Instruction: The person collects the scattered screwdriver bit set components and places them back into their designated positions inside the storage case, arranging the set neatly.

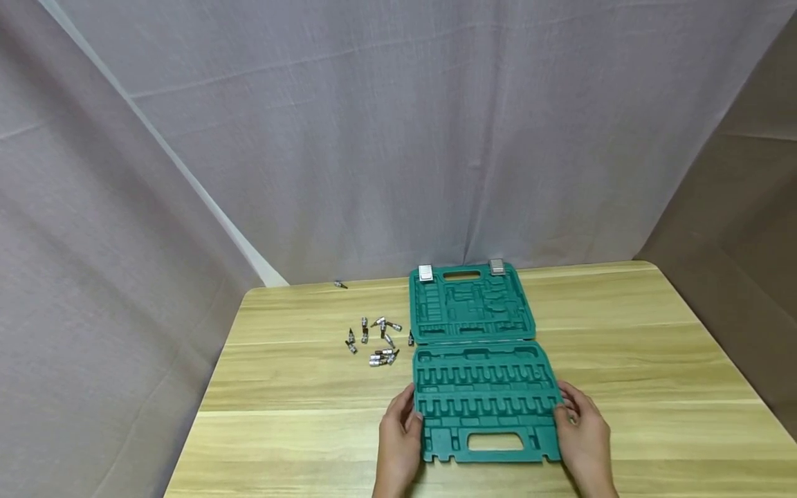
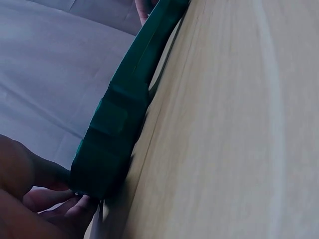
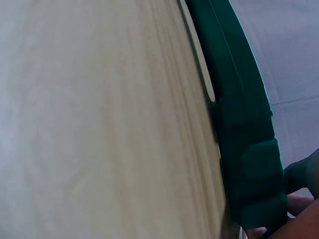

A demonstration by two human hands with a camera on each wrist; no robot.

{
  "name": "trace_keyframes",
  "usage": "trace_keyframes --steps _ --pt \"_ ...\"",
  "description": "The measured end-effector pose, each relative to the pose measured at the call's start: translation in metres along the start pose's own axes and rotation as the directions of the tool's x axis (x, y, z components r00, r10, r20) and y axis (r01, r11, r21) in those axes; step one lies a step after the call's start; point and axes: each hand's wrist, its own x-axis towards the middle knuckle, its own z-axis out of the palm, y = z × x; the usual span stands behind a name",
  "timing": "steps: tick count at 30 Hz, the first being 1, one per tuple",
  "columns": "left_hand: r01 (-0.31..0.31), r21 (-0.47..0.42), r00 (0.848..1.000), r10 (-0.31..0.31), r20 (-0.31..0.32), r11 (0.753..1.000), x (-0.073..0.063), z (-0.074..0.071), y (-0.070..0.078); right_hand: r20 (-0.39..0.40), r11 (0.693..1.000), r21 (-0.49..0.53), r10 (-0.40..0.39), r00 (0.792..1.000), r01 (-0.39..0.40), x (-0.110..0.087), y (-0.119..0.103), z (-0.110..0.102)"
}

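Observation:
A green plastic socket-set case (image 1: 443, 444) lies unfolded on the table, hinge across its middle and moulded slots facing up. My left hand (image 1: 400, 437) grips the near half's left side, thumb at the top edge and fingers along the side. On the opposite side, my right hand (image 1: 584, 434) holds the same half in a similar way. The left wrist view has the case's handle edge (image 2: 117, 117) between thumb and fingers at the corner, close over the tabletop. In the right wrist view, the other corner (image 3: 261, 164) sits in the right fingers.
Several silver bit sockets with dark tips (image 1: 382, 326) lie scattered left of the case. One bit socket (image 1: 411, 339) is beside the hinge, another (image 1: 340, 284) at the table's back edge. Two metal latches (image 1: 425, 272) top the far half. Grey curtains (image 1: 373, 138) surround the wooden table (image 1: 654, 360).

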Motion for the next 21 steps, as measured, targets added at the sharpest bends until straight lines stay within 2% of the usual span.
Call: trace_keyframes --steps 7,11,15,21 --pt "0.012 0.006 1.0 -0.012 -0.003 1.0 0.001 -0.001 0.002 0.003 1.0 -0.008 -0.007 1.0 0.007 0.0 -0.001 -0.006" --pt "-0.002 0.031 1.0 0.002 -0.013 1.0 0.0 -0.006 0.003 0.042 0.999 -0.012 -0.037 0.998 0.038 0.001 0.0 -0.007" --pt "-0.013 0.03 1.0 0.013 -0.009 0.999 -0.001 -0.008 0.003 0.135 0.998 -0.007 -0.056 0.989 0.058 0.006 0.005 -0.012" --pt "-0.024 0.045 1.0 0.023 0.017 0.999 -0.001 -0.003 0.004 0.298 0.997 -0.046 -0.046 0.953 0.062 0.021 0.015 -0.027"
